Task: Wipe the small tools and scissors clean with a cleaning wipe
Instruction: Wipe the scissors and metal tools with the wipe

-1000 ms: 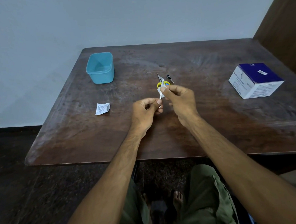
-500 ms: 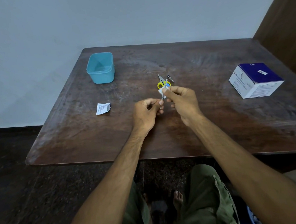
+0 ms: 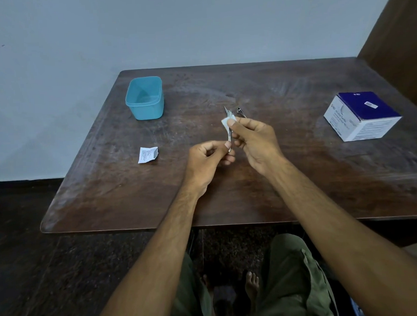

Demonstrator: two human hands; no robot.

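Slim metal tool [image 3: 229, 132] upright, blade tip away, wipe [image 3: 227, 120] near tip

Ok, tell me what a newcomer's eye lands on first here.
At mid-table the left hand pinches a slim metal tool by its lower end while the right hand holds a white wipe round its upper part. A teal tub stands far left, a blue-and-white swab box far right.

Head cam, fwd-down over table [image 3: 229, 200]
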